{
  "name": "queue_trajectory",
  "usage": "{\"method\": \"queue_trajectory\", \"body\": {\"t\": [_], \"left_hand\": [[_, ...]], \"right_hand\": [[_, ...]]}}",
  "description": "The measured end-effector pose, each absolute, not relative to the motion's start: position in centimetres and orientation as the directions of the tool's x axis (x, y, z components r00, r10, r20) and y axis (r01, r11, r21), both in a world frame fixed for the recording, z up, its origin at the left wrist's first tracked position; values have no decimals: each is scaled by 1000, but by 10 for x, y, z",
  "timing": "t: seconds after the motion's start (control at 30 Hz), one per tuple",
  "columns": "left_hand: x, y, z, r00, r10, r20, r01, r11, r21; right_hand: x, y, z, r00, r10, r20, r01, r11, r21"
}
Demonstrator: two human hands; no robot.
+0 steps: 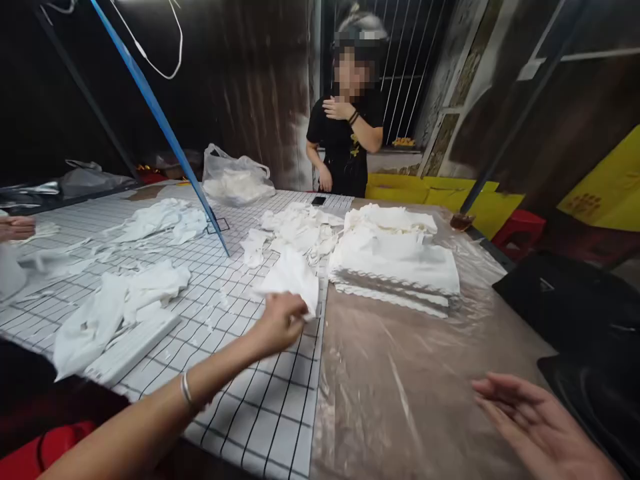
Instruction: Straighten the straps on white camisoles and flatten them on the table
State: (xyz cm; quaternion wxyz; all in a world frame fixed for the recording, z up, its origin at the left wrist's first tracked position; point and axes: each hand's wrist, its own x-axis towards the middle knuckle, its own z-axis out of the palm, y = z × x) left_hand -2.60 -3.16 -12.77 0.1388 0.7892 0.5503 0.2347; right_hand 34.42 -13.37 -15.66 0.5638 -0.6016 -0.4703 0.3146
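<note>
White cloth piece (293, 279) pinched in left hand (278, 322) fingers; right hand (535, 420) fingers spread, holding nothing.

White cloth piece (293, 277): crumpled, probably thin fabric, lifted at its near edge off the grid mat, beside the folded white stack.

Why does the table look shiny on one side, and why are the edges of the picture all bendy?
In the head view, clear plastic sheet over the table reflects the light, giving pale glare streaks; the wide lens bends the grid cloth lines near the edges; the left hand gripping a white cloth piece looks slightly smeared; the right hand is open; the background is dark.
</note>
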Motion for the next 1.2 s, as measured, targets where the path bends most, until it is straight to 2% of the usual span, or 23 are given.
{"method": "queue_trajectory", "body": {"t": [0.1,0.2,0.27,0.37,0.47,0.57,0.7,0.83,0.93,1.03,1.1,1.2], "left_hand": [[-5,-103,-163,441,896,44,771,-404,492],[-5,-140,-175,487,870,75,672,-429,604],[-21,-141,-172,374,911,175,621,-386,682],[-54,-108,-160,52,973,225,643,-205,738],[-77,-48,-149,-340,940,31,611,195,767],[-79,7,-141,-401,914,-62,545,292,786],[-61,43,-129,-332,936,-113,455,264,850],[-29,43,-97,-142,986,-90,339,134,931],[-4,25,-69,84,996,40,72,-46,996],[13,-1,-62,126,969,210,-176,-187,967],[21,-20,-76,190,955,227,-191,-191,963],[24,-41,-103,445,894,54,19,-70,997]], "right_hand": [[312,-138,-150,232,971,58,244,0,-970],[293,-139,-154,146,986,84,314,35,-949],[279,-138,-158,98,988,118,375,73,-924],[245,-131,-158,-51,990,133,448,142,-883],[201,-114,-151,-278,951,135,443,252,-861],[172,-91,-140,-357,919,165,406,312,-859],[171,-62,-122,-311,925,217,401,335,-853],[170,-33,-97,-189,930,316,497,368,-786],[160,-13,-73,-209,932,296,535,363,-763],[163,-2,-47,-258,920,295,547,391,-740],[175,-2,-30,-227,891,393,559,449,-697],[208,-5,-10,-110,865,489,544,464,-699]]}}
